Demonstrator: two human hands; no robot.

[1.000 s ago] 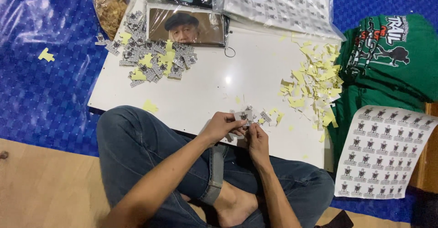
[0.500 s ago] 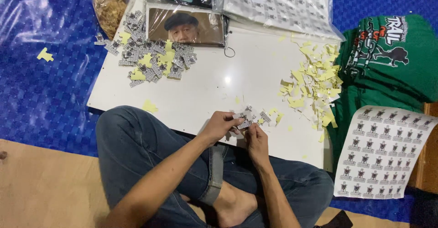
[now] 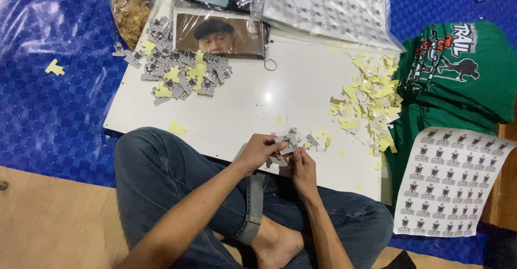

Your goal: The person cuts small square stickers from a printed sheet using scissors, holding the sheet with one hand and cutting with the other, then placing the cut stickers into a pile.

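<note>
Both hands are staying together at the near edge of the white counter (image 3: 242, 107), left hand (image 3: 259, 150) and right hand (image 3: 302, 168) fingers still pinching a small sticker (image 3: 287, 148), barely shifted.

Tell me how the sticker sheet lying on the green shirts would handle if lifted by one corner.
The sticker sheet looks thin and paper-like, so it would probably droop rather than stay flat. It overhangs the green shirts with nothing weighing it down, so it seems light and apt to slide. Its surface looks smooth, perhaps slippery to pinch.
</note>
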